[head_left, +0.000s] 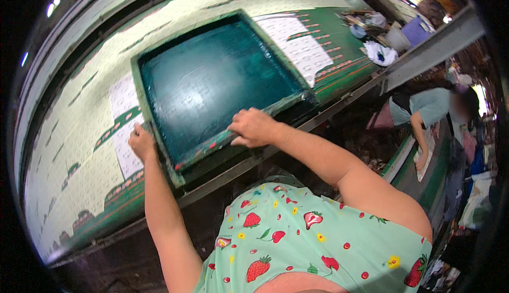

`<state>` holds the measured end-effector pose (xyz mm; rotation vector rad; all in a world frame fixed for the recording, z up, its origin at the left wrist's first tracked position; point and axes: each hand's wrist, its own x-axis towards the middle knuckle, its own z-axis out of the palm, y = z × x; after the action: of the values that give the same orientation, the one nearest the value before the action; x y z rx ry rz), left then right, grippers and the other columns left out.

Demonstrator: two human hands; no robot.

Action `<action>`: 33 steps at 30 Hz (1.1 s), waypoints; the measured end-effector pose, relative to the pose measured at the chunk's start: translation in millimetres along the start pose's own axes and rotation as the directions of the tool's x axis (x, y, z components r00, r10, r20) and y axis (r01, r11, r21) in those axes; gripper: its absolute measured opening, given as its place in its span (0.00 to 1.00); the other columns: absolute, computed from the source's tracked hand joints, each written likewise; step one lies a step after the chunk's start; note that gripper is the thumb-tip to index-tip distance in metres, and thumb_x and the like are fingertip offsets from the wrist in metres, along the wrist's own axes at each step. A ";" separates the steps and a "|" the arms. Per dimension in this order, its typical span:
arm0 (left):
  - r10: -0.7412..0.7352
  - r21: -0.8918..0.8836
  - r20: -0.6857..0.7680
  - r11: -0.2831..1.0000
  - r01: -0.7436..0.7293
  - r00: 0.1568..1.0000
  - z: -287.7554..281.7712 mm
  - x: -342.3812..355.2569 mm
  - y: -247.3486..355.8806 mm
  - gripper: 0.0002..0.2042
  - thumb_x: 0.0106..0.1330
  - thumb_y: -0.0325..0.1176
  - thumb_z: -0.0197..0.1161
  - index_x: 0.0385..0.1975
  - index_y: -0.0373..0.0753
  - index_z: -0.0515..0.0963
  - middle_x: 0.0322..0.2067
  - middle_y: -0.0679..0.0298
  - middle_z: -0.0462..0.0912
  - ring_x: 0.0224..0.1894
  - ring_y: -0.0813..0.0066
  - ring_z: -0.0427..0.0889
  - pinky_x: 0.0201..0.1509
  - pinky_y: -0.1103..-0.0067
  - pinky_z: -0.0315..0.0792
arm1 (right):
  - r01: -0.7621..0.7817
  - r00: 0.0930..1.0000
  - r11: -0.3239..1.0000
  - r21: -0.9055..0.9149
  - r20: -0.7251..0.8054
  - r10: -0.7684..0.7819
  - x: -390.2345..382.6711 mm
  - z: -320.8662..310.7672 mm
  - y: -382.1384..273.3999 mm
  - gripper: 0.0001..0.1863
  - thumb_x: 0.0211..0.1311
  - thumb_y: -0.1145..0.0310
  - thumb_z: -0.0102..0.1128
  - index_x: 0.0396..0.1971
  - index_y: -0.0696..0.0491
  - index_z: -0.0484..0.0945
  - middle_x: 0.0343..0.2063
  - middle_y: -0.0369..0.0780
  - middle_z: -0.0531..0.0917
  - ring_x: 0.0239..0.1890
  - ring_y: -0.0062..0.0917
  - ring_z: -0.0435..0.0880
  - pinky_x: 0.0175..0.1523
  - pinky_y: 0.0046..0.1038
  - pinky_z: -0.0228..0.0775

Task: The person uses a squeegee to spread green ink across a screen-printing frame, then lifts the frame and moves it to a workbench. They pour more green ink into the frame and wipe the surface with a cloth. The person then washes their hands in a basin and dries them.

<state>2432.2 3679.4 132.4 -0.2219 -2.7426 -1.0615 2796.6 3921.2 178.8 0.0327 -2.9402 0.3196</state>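
A screen-printing frame (183, 111) with a dark teal mesh and a worn, paint-stained rim lies tilted across a long printing table (344, 44). My right hand (255, 127) is closed over its near rail, the fingers bent onto the rim. At the left rail, close to the near left corner, my left hand (143, 142) has its fingers curled against the side; part of that grip is hidden. Beneath and around the frame spreads pale fabric (69, 128) with small printed motifs. Whiter printed pieces (286, 33) show on both sides of the frame.
A metal rail (339, 105) runs along the table's near edge. Tubs, a blue bowl (358, 31), a purple container (418, 30) and a white rag (380, 53) crowd the far right end. Another person (427, 107) leans over a separate green table at right.
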 end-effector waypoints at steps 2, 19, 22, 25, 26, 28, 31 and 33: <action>0.053 0.015 -0.059 0.999 -0.052 0.997 1.1 0.9 -6.6 0.33 0.82 0.57 0.53 0.45 0.26 0.89 0.44 0.32 0.89 0.49 0.30 0.86 0.58 0.48 0.76 | 0.027 0.999 1.000 0.001 0.029 -0.027 -6.5 -6.5 -5.6 0.27 0.65 0.37 0.71 0.41 0.49 0.90 0.39 0.41 0.87 0.52 0.40 0.86 0.54 0.45 0.77; 0.143 0.091 -0.341 0.989 -0.119 0.929 -11.1 -19.6 97.2 0.35 0.79 0.50 0.67 0.74 0.27 0.73 0.73 0.41 0.77 0.76 0.48 0.74 0.82 0.63 0.64 | -0.505 0.664 0.711 0.490 -0.306 0.683 -131.1 -114.7 431.8 0.10 0.67 0.63 0.73 0.43 0.51 0.93 0.43 0.45 0.92 0.49 0.43 0.90 0.55 0.44 0.82; 0.350 0.166 -0.241 0.934 -0.317 0.905 26.7 -75.4 217.6 0.33 0.79 0.43 0.67 0.77 0.28 0.70 0.74 0.43 0.74 0.78 0.46 0.71 0.83 0.61 0.62 | -0.568 0.622 0.672 0.474 -0.287 0.728 -129.2 -112.8 539.1 0.11 0.68 0.60 0.72 0.44 0.49 0.93 0.45 0.44 0.92 0.49 0.42 0.91 0.56 0.43 0.83; 0.575 0.223 -0.050 0.803 -0.552 0.816 72.4 -141.4 318.4 0.33 0.76 0.33 0.69 0.78 0.30 0.67 0.75 0.45 0.73 0.79 0.45 0.68 0.84 0.58 0.60 | -0.618 0.636 0.676 0.402 -0.250 0.730 -100.5 -118.4 615.5 0.12 0.69 0.59 0.71 0.45 0.48 0.93 0.46 0.44 0.93 0.50 0.43 0.92 0.56 0.44 0.84; 0.656 0.206 0.010 0.737 -0.644 0.755 86.1 -160.0 348.8 0.33 0.74 0.31 0.70 0.78 0.31 0.68 0.75 0.46 0.73 0.79 0.46 0.69 0.83 0.58 0.60 | -0.634 0.636 0.664 0.395 -0.220 0.739 -90.1 -120.3 639.0 0.12 0.69 0.59 0.70 0.45 0.47 0.94 0.47 0.44 0.93 0.50 0.43 0.92 0.56 0.45 0.84; 0.749 0.183 0.129 0.627 -0.758 0.650 107.5 -193.5 390.8 0.35 0.70 0.28 0.72 0.77 0.32 0.69 0.75 0.47 0.74 0.78 0.47 0.70 0.83 0.58 0.60 | -0.683 0.620 0.632 0.366 -0.167 0.767 -62.9 -119.9 671.6 0.11 0.70 0.60 0.69 0.45 0.46 0.94 0.48 0.46 0.93 0.51 0.45 0.93 0.55 0.47 0.85; 0.792 0.117 0.284 0.531 -0.839 0.541 145.2 -223.1 423.5 0.39 0.64 0.27 0.74 0.78 0.35 0.69 0.75 0.48 0.74 0.78 0.45 0.71 0.82 0.55 0.61 | -0.733 0.611 0.611 0.299 -0.104 0.785 -24.4 -110.9 708.3 0.11 0.69 0.59 0.73 0.45 0.47 0.95 0.45 0.43 0.94 0.49 0.42 0.93 0.55 0.45 0.85; 0.790 0.049 0.350 0.521 -0.852 0.503 172.7 -235.6 440.2 0.39 0.63 0.27 0.75 0.77 0.35 0.69 0.75 0.48 0.74 0.78 0.44 0.72 0.81 0.54 0.62 | -0.760 0.607 0.585 0.281 -0.012 0.794 0.9 -106.6 730.3 0.11 0.71 0.59 0.71 0.45 0.46 0.94 0.47 0.43 0.94 0.52 0.43 0.93 0.56 0.47 0.86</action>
<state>2730.7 4102.2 238.3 -1.5907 -2.3638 -0.4410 2784.5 4657.4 127.3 -1.2400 -2.5528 0.7677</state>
